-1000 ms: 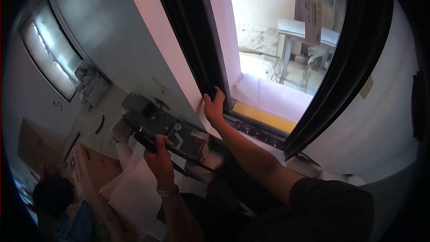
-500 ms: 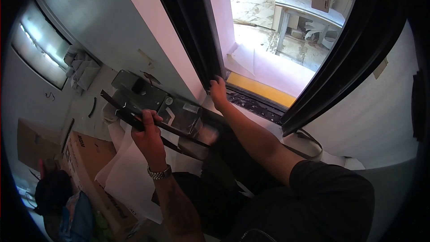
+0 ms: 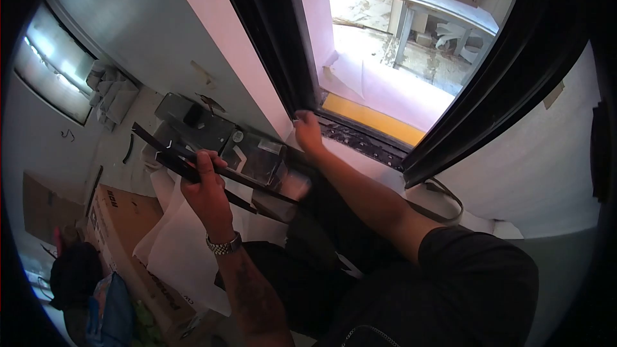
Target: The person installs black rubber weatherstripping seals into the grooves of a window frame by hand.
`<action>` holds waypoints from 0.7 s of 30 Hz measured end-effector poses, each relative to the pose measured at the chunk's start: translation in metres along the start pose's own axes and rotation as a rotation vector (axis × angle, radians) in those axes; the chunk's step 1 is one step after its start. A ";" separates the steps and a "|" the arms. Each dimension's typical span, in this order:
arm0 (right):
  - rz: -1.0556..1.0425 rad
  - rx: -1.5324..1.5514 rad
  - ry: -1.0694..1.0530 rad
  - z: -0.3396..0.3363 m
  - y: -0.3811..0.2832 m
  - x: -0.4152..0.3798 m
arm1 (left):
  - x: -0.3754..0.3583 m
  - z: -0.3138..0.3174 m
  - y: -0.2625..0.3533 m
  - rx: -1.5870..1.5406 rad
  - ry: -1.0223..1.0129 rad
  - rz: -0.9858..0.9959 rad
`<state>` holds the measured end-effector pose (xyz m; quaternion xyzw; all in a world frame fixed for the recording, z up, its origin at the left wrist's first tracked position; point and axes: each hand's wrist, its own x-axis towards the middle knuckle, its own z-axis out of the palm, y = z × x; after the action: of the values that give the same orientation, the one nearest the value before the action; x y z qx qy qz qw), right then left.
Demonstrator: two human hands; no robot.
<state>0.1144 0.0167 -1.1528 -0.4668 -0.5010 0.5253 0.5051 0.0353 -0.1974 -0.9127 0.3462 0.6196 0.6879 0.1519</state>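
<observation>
Left hand (image 3: 204,187) with fingers clamped on a bundle of black strips (image 3: 193,166), held above the white sheet (image 3: 186,250), right hand (image 3: 307,135) pressed to the base of the black door frame (image 3: 270,38), its fingers' state unclear, yellow sill (image 3: 373,119) just beside, cardboard box (image 3: 125,231) at left

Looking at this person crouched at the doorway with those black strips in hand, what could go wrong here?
The right hand sits at the bottom corner of the black door frame, beside the sill track; fingers could get pinched or scraped there. The left hand grips long black strips that stick out sideways and might snag the grey boxes behind them.
</observation>
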 end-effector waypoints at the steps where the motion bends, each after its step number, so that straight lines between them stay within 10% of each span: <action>1: -0.082 -0.037 -0.023 0.000 0.007 -0.028 | 0.000 0.000 0.000 -0.002 0.005 -0.008; 5: 0.388 0.221 -0.657 -0.017 0.011 -0.118 | -0.001 0.000 -0.002 0.018 -0.021 -0.030; 8: 0.132 -0.039 -0.617 -0.011 0.094 -0.141 | -0.003 -0.002 -0.001 0.052 -0.016 -0.019; 21: 0.162 -0.372 -0.684 -0.026 0.098 -0.141 | -0.007 0.004 0.001 0.108 0.009 -0.007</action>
<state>0.1420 -0.1212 -1.2547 -0.3864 -0.6884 0.5891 0.1727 0.0432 -0.1985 -0.9140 0.3486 0.6577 0.6544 0.1327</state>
